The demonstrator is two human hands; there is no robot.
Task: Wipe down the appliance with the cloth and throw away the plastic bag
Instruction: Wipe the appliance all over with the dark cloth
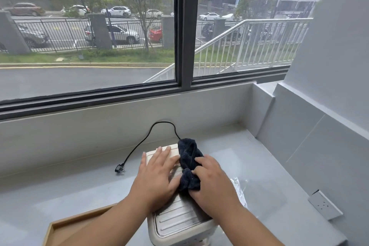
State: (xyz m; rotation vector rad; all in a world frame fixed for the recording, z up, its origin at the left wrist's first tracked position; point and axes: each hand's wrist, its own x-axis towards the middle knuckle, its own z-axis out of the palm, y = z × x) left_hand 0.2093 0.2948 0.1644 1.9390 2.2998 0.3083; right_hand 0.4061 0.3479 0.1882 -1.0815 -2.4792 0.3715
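1. Dark blue cloth lies bunched on the cream appliance, which stands on the grey table; wiping looks under way, not finished.
2. Clear plastic bag lies just right of the appliance, not yet thrown away.
3. Left hand rests flat, fingers spread, on the appliance's ribbed top.
4. Right hand clutches the cloth against that top, forearm angled inward.
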